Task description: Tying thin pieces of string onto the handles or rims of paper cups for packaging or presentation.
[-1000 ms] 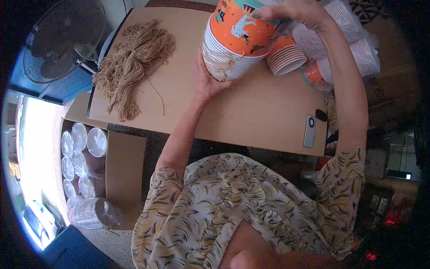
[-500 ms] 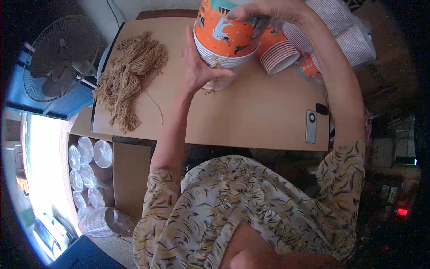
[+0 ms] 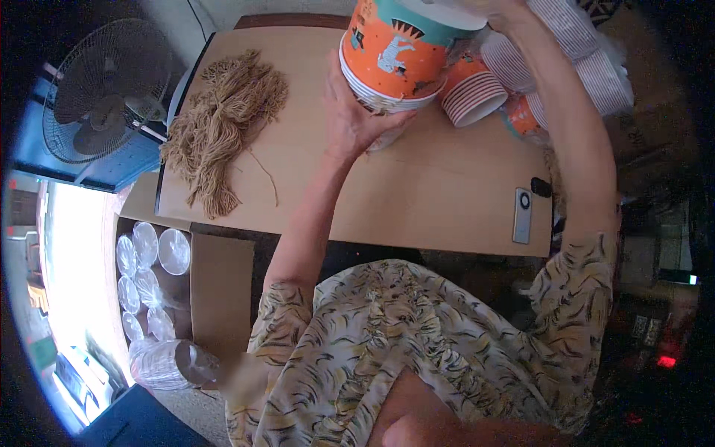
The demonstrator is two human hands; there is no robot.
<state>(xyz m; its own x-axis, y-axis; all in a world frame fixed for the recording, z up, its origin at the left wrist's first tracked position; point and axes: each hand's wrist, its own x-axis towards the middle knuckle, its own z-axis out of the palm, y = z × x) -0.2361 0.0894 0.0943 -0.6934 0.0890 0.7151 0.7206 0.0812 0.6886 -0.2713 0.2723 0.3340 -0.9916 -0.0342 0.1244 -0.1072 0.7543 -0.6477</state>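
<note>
At upper centre, I observe the left hand (image 3: 348, 125) clasping an orange cup stack (image 3: 395, 56); I cannot determine the grip of the right hand (image 3: 500, 9).

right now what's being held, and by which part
A stack of orange paper cups: the left hand holds it around its lower, white-rimmed end. The right hand is at the teal end; whether it grips cannot be told.

The tan tabletop (image 3: 424, 201) carried a tangled bundle of brown twine (image 3: 231, 130) at left, a loose strand (image 3: 272, 182) beside it, and, near the right edge, a silver rectangular device (image 3: 522, 217) just beside a small black object (image 3: 541, 187). Striped-looking nested cups (image 3: 471, 97) lay tipped farther back.
</note>
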